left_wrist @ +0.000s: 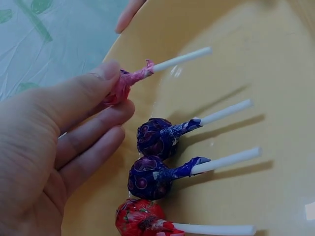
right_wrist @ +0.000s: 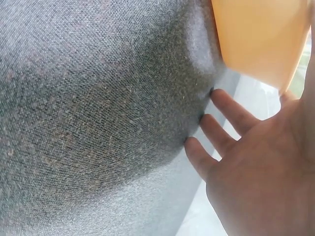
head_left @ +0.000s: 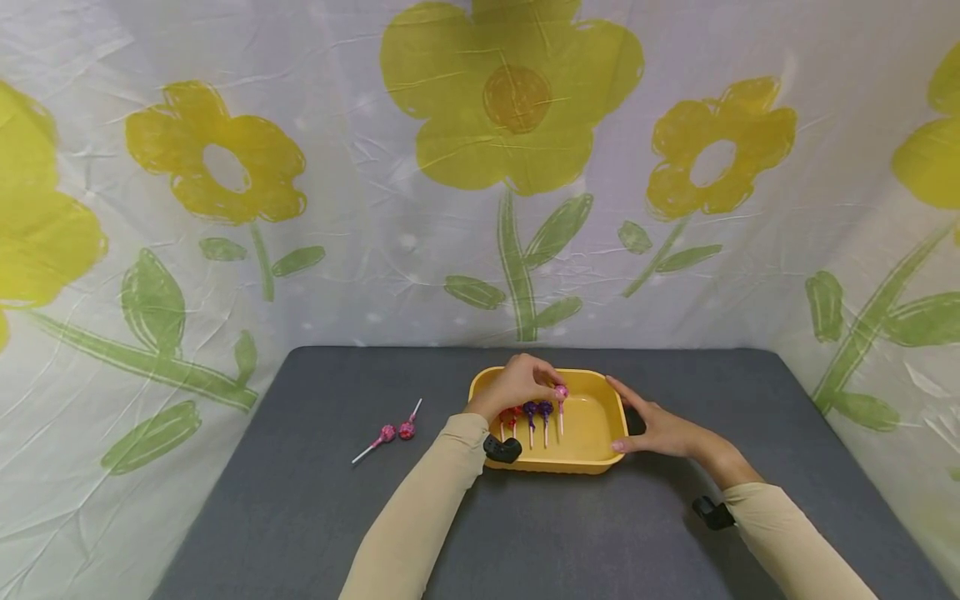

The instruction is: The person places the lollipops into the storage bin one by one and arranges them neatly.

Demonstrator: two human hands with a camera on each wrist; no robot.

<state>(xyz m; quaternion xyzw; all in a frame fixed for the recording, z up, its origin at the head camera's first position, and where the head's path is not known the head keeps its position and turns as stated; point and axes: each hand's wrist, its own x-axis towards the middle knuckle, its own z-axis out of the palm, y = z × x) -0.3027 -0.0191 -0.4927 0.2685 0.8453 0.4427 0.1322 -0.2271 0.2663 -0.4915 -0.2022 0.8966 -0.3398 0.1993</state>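
Beige sleeves (head_left: 420, 517) nearest, over a grey woven-textured table (head_left: 540, 533); left hand (head_left: 517, 387) pinches a pink lollipop (head_left: 562, 391) by its crinkled, wrapped round head inside the smooth yellow tray (head_left: 592, 417), just right of two purple lollipops (left_wrist: 150, 177) printed with circles. Right hand (head_left: 660, 429), fingers spread wide, at the tray's right rim. Red lollipops (left_wrist: 140, 216) lie left of the purple; two more pink lollipops (head_left: 407, 430) on the table, left of the tray.
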